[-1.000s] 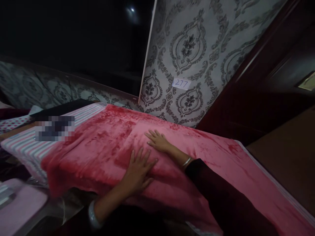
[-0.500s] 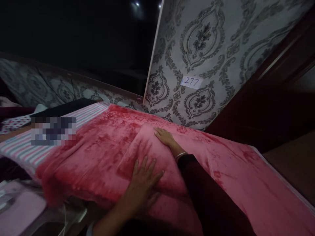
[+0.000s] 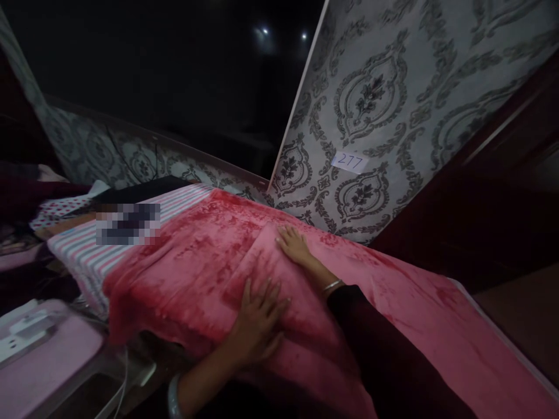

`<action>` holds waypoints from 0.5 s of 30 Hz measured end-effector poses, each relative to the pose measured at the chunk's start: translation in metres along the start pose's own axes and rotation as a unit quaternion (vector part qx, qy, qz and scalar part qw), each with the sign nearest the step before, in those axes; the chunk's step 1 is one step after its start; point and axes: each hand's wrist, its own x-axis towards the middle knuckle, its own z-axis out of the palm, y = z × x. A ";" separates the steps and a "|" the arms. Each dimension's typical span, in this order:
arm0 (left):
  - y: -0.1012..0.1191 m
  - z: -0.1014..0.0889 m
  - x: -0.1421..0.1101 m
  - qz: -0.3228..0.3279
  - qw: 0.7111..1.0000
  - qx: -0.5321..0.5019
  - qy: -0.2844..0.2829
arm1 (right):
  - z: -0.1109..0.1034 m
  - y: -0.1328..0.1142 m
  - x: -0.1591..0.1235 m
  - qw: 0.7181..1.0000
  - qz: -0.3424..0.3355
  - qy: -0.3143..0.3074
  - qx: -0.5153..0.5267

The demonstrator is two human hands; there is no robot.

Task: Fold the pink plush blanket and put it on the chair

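A folded pink plush cloth (image 3: pixel 262 262) lies on top of a larger pink-and-red plush blanket (image 3: pixel 174 279). My left hand (image 3: pixel 258 320) rests on the near part of the fold with its fingers spread. Farther back, my right hand (image 3: pixel 294 245) lies flat on the same fold, fingers stretched out. Neither hand grips anything. Beyond the plush blanket's left edge, a striped white, grey and pink cloth (image 3: pixel 87 247) shows, with a blurred-out patch over part of it.
A large dark television screen (image 3: pixel 166 75) hangs on the patterned wall (image 3: pixel 371 99), where a paper label (image 3: pixel 349 162) reads 277. At lower left stands a pink plastic stool (image 3: pixel 65 361) carrying a white power strip (image 3: pixel 26 334). Dark wooden furniture (image 3: pixel 476 192) rises at right.
The camera view has shifted, so the scene sits farther right and more of the stool shows. Both hands stay on the folded cloth, with little movement over it.
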 end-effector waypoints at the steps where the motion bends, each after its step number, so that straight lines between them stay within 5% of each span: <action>1: -0.005 -0.002 -0.001 -0.006 1.000 0.008 0.008 | 0.002 -0.008 -0.004 0.999 -0.032 -0.001 -0.002; 5: -0.025 -0.009 -0.005 -0.052 0.998 0.024 0.015 | 0.014 -0.030 -0.008 0.994 -0.103 -0.034 -0.017; 15: -0.029 -0.005 -0.013 -0.079 0.996 0.026 -0.023 | 0.026 -0.014 0.055 0.997 -0.052 -0.055 0.024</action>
